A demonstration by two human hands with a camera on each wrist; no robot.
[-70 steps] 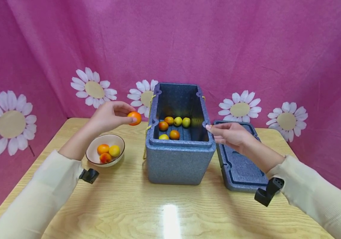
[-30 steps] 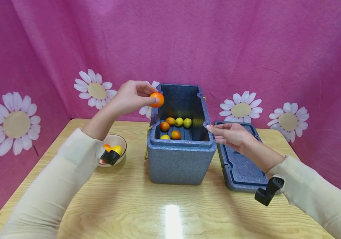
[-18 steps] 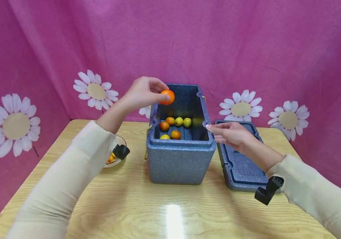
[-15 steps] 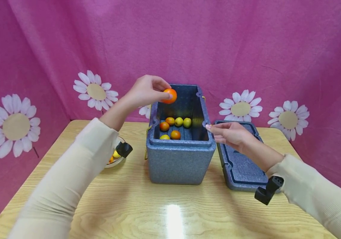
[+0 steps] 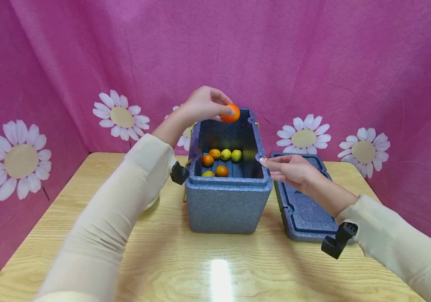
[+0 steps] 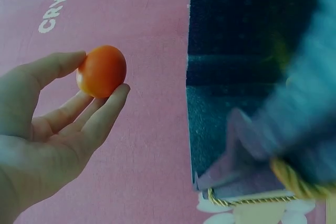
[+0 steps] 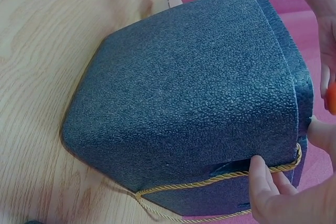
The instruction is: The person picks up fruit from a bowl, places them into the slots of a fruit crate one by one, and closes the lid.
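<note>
Long, creased cream sleeves [image 5: 98, 239] end in cuffs [image 5: 356, 213], each with a small, angular black camera [image 5: 179, 173].

Left hand [image 5: 208, 105] swung the orange fruit [image 5: 230, 113] rightward to the box [image 5: 226, 209]

Over 2.3 seconds the pinched fruit rose from beside the box until it overlapped the far rim [image 5: 245, 110] in the head view. The left sleeve [image 5: 115, 209] swept across the bowl [image 5: 152, 204], hiding its 3 fruits and all but a sliver. The black wrist camera [image 5: 179, 173] ended near the box's left front corner [image 5: 189, 185]
</note>
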